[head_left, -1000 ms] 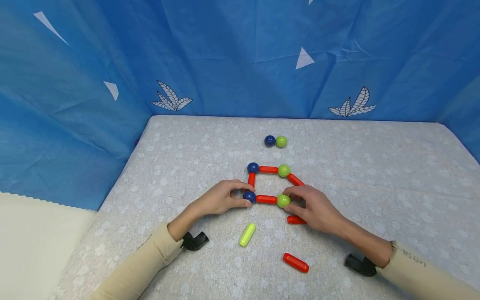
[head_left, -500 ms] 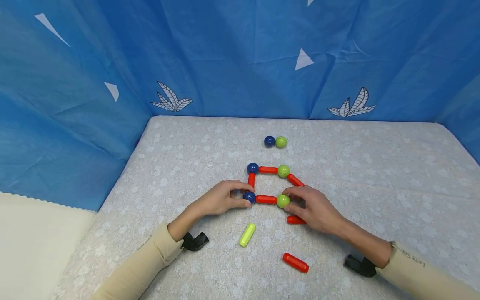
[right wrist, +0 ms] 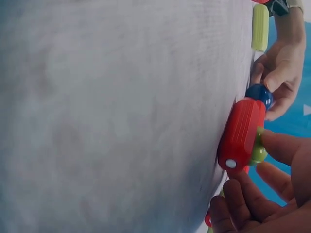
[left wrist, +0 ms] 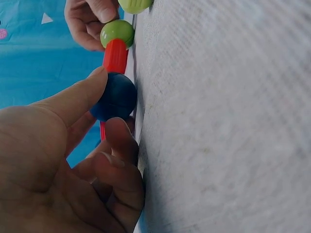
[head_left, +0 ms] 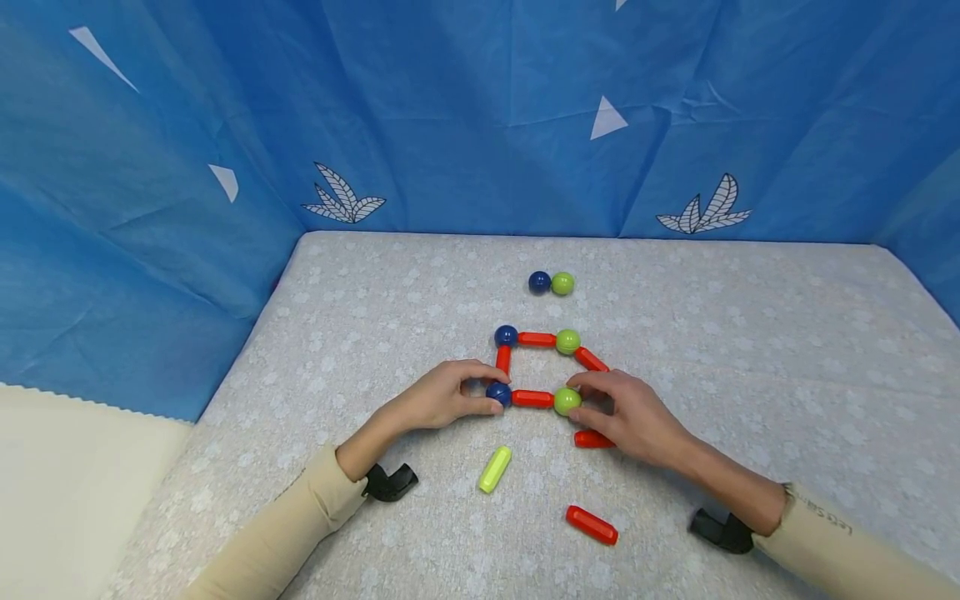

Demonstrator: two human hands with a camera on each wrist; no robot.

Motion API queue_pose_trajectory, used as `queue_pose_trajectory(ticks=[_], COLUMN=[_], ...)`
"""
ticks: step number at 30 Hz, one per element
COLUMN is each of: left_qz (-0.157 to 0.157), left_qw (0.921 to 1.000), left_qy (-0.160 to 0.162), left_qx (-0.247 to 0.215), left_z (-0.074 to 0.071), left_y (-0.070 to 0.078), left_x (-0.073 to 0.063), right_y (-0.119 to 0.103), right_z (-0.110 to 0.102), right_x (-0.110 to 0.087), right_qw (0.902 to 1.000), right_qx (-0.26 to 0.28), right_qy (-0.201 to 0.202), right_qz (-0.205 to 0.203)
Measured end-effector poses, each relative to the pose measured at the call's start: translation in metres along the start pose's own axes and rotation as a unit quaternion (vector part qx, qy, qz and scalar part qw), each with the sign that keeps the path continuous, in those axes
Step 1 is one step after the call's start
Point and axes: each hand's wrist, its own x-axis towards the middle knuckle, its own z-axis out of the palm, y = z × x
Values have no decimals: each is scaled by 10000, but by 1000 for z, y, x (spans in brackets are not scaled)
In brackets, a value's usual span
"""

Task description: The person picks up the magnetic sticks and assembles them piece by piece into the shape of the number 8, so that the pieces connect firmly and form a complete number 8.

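My left hand pinches a dark blue ball between thumb and fingers, at the near-left corner of a four-sided frame of balls and rods. A red rod joins that ball to a lime green ball, which my right hand holds by its fingertips. Another red rod runs back from the held blue ball to a second blue ball. In the right wrist view a loose-ended red rod with a silvery tip lies by the right fingers, partly hidden by that hand in the head view.
At the frame's far side a red rod meets a green ball, with a slanting red rod beyond it. A blue ball and green ball sit farther back. Nearer lie a lime rod and a red rod.
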Motion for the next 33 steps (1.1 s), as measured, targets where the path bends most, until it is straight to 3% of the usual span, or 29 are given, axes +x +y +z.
queue_pose_trajectory(ticks=[6, 17, 22, 33], left_qz=[16, 33, 29, 18], left_qw=[10000, 10000, 10000, 10000], left_qy=[25, 22, -4, 16], left_qx=[3, -57, -73, -92], left_z=[0, 1, 1, 0], left_y=[-1, -1, -1, 0], left_x=[-1, -1, 0, 0], right_y=[4, 12, 18, 22], right_z=[-10, -21, -23, -23], right_x=[0, 12, 15, 21], right_qw=[9990, 9958, 9951, 9957], right_qx=[162, -213, -415, -621], right_qy=[397, 884, 895, 518], right_qz=[-137, -113, 75, 449])
